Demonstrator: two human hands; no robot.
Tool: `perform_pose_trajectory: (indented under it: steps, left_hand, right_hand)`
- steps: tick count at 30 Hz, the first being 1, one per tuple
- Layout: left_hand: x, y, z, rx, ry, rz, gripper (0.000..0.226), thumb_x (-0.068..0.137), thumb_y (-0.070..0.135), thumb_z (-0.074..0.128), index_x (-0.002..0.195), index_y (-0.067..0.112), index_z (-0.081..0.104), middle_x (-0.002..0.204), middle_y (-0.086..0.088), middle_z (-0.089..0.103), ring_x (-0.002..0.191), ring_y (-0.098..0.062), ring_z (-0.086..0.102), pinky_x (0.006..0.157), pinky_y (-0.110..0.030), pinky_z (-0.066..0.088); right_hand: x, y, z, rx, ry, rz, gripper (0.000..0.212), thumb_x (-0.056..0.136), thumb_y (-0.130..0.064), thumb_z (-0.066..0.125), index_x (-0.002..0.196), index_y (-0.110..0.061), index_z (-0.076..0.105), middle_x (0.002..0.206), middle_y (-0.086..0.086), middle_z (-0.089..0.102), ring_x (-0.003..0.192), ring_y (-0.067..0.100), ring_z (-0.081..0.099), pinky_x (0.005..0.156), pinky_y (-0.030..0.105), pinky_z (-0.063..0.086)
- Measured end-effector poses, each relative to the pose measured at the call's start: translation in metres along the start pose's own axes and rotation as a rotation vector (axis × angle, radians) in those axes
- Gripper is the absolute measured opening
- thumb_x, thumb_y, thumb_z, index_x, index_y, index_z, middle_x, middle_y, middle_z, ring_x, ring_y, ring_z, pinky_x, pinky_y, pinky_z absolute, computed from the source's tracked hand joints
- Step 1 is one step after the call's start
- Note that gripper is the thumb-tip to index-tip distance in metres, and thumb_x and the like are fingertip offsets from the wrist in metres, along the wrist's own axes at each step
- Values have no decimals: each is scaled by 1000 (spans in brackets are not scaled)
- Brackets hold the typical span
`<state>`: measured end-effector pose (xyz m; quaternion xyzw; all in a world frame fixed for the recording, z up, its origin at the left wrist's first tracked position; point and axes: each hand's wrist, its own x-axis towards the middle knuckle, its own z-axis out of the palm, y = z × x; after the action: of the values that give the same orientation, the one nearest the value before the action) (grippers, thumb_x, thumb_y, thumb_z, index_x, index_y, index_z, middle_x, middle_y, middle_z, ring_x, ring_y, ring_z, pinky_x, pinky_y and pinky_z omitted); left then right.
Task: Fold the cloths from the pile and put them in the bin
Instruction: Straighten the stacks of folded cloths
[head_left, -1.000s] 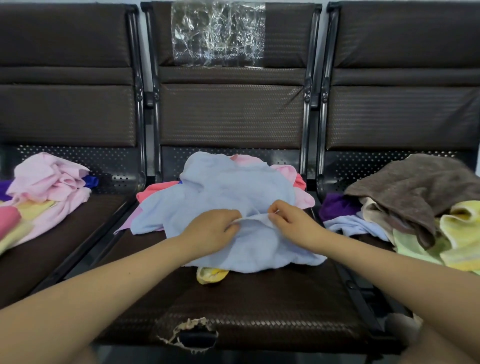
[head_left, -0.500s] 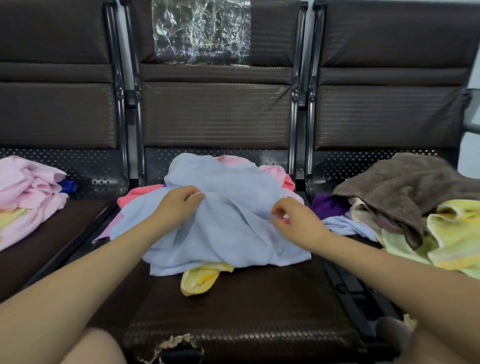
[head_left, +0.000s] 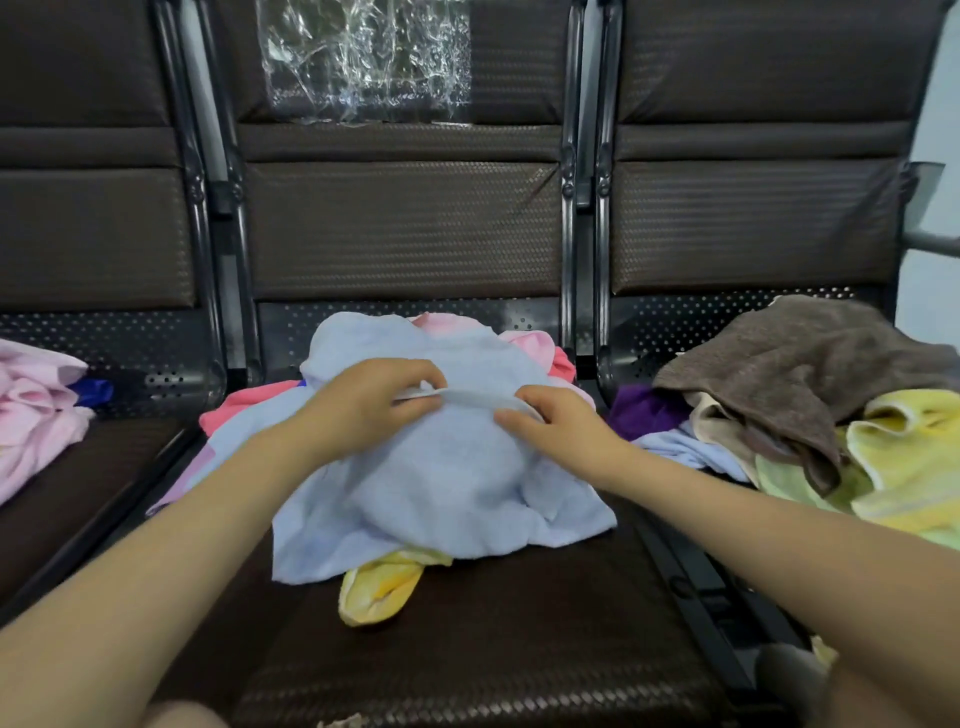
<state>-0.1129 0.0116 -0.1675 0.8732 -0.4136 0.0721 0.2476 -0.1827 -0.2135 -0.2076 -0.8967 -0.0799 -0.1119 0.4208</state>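
We have both hands on the light blue cloth (head_left: 441, 467), which lies on top of the mixed pile on the middle seat (head_left: 493, 649) of the bench. Our left hand (head_left: 363, 410) and right hand (head_left: 558, 431) each pinch the same raised hem of this cloth, fingers curled around the edge, the hem stretched between them. That hem runs left to right, so the cloth's gripped edge lies across us and the rest of it hangs toward us, draping over a yellow cloth (head_left: 379, 587) just in front of the pile. Both hands sit about equally near; neither has the advantage. We judge the next move needs the hands to part along the hem to find the corners. No bin shows here. We see no writing or labels, not even on the clear plastic film (head_left: 363, 62) above the pile.
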Motion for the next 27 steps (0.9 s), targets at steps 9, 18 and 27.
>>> perform_pose_trajectory:
  steps: [9,18,27]
  left_hand:
    - [-46,-62,-9,43,12,-620,30,95,29,53,73,11,61,74,-5,61,79,-28,56,67,-34,39]
    - [-58,-20,4,-459,205,-793,18,93,32,58,98,19,70,94,3,65,85,-11,57,63,-22,42]
    - [-73,9,-16,-418,356,-659,25,98,32,46,108,19,65,104,2,65,102,-17,58,87,-33,45]
  right_hand:
    - [0,39,-20,246,78,452,21,92,-18,59,75,-9,53,76,6,51,73,16,48,62,27,36]
    - [0,11,12,366,-121,440,21,90,-23,62,94,-4,69,93,10,67,90,20,60,84,34,49]
    - [-6,-25,4,641,27,489,18,90,-31,63,93,-15,69,104,7,70,104,23,63,99,38,47]
